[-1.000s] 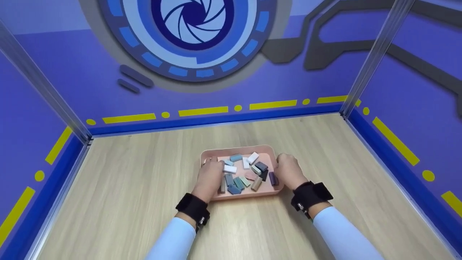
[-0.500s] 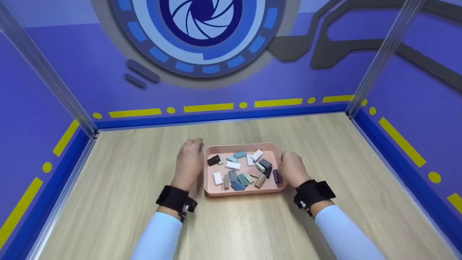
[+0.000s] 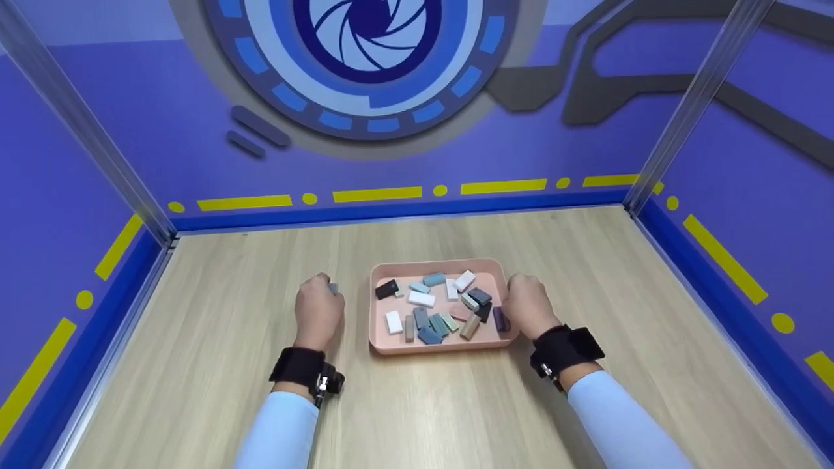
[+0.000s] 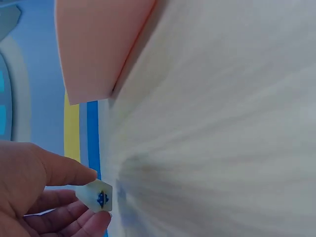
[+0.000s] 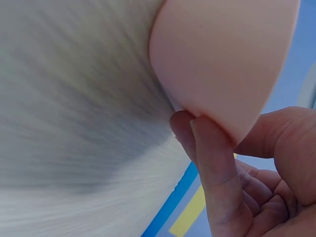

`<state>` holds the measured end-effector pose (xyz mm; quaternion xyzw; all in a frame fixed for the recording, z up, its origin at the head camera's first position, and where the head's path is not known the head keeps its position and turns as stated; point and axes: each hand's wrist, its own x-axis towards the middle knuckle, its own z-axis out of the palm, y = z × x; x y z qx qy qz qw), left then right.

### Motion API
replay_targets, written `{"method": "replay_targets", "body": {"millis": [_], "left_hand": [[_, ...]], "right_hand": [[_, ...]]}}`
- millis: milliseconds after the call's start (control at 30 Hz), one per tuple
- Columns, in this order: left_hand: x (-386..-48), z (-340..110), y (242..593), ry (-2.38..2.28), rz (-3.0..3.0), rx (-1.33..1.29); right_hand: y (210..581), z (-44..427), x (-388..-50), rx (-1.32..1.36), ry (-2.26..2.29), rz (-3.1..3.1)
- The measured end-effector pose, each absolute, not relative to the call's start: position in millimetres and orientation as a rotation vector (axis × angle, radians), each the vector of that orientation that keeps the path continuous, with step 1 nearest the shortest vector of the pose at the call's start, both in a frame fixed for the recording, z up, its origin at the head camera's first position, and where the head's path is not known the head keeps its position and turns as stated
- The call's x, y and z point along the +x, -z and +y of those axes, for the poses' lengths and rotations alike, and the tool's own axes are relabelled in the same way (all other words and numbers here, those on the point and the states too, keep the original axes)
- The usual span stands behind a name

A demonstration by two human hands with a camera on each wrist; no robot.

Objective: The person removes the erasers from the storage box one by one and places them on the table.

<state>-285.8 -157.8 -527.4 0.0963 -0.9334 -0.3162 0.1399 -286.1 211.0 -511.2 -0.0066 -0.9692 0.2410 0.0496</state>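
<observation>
A pink tray [image 3: 417,348] holding many small coloured blocks stands on the wooden table. My left hand [image 3: 318,312] is to the left of the tray, low over the table. In the left wrist view its thumb and fingers pinch a small pale block [image 4: 98,196] with a blue mark on its end. My right hand [image 3: 529,305] grips the tray's right wall; in the right wrist view, fingers [image 5: 215,173] press the outside of the pink wall [image 5: 222,54], and the thumb goes behind its rim.
Blue and purple panels [image 3: 391,156] with yellow dashes enclose the back and both sides of the wooden table [image 3: 247,293]. Metal posts [image 3: 677,117] stand at the back corners.
My left hand has moved from over the tray's left side to the table left of it, with a small block in its fingers. My right hand has stayed at the tray's right wall.
</observation>
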Motion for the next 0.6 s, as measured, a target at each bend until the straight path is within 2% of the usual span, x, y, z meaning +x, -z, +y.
{"method": "replay_targets", "body": {"millis": [600], "left_hand": [[-286.0, -157.2, 536.7, 0.897, -2.705, 0.303]], "right_hand": [[509.6, 210.3, -286.1, -0.054, -0.715, -2.991]]}}
